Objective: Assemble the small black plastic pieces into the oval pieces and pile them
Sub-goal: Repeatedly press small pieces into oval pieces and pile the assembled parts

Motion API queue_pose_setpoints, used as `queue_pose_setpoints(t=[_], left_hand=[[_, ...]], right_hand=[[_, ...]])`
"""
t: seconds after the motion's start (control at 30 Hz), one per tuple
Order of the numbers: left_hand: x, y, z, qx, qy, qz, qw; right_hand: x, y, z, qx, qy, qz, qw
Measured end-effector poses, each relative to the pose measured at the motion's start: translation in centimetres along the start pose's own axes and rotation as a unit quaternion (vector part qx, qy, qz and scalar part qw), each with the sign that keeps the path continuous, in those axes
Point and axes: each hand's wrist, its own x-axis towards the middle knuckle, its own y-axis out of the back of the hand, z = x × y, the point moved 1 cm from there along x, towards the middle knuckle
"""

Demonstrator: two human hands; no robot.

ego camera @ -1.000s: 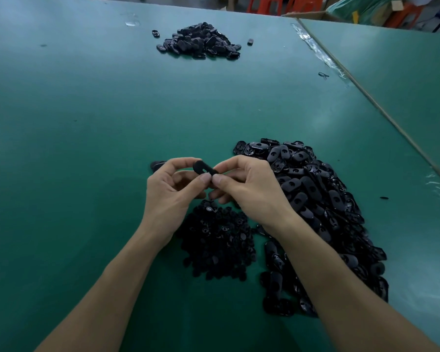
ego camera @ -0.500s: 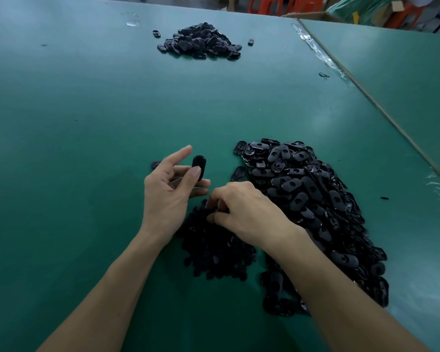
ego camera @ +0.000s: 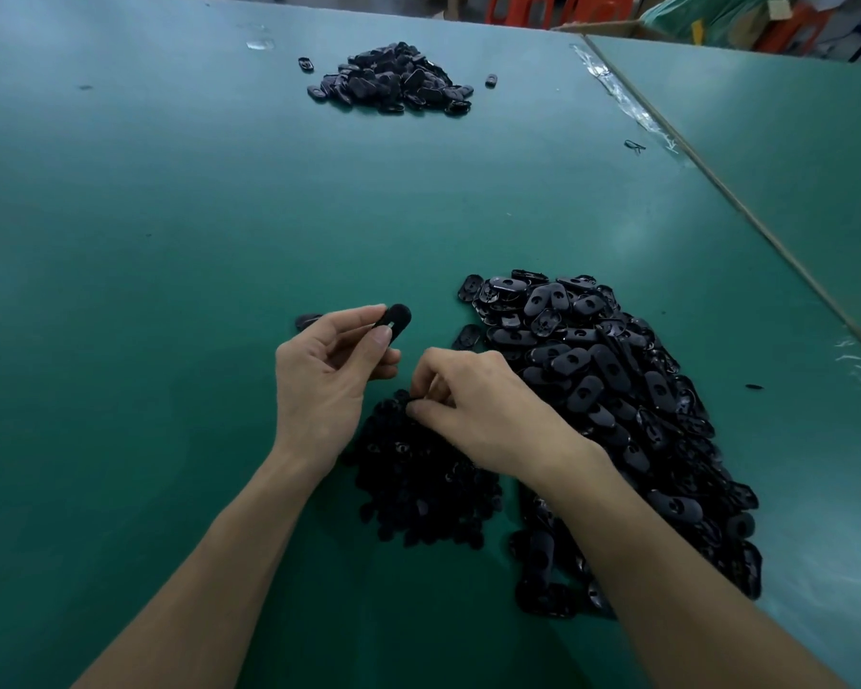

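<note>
- Oval piece (ego camera: pixel 397 318): held above the bench (ego camera: pixel 170 241), pinched near one end between the thumb and forefinger of the left hand (ego camera: pixel 324 385). A pale slot shows on the face turned to the camera. Whether an insert is seated in it cannot be told.
- Left fingers (ego camera: pixel 359 315): curled round the oval piece, the remaining ones folded loosely beneath it.
- Right hand (ego camera: pixel 488 415): down at the top edge of the heap of small inserts (ego camera: pixel 418 489). Its fingers (ego camera: pixel 418 412) are curled and pinched on what looks like a small black piece (ego camera: pixel 408 401). Cannot tell if it is lifted clear of the heap.
- Step in hand, by my reading: fetching an insert for the held oval.
- Progress: a modest pile of ovals (ego camera: pixel 393 82) sits at the far side of the bench, presumably the finished stock. The supply heap of ovals (ego camera: pixel 617 390) at the right forearm is far larger, and the insert heap is full too. Judgement: early in the run, most of it left.
- Strays: one oval (ego camera: pixel 307 320) lies just beside the left hand, and two more (ego camera: pixel 491 80) lie at the edges of the far pile.
- Surface: matte green bench top. A second green bench (ego camera: pixel 791 166) butts against it on the right, with clear tape (ego camera: pixel 622 101) along the seam.
- Room: orange plastic stools (ego camera: pixel 518 5) and a cardboard box (ego camera: pixel 612 27) beyond the far edge. Dim workshop light.
</note>
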Motion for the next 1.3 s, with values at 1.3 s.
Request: queue_pose_setpoints(t=[1.3], left_hand=[[-0.4,-0.2,0.6,0.029,0.019,-0.058,0.998]], right_hand=[[0.0,2.0,-0.2,0.251,0.018,0.155,0.955]])
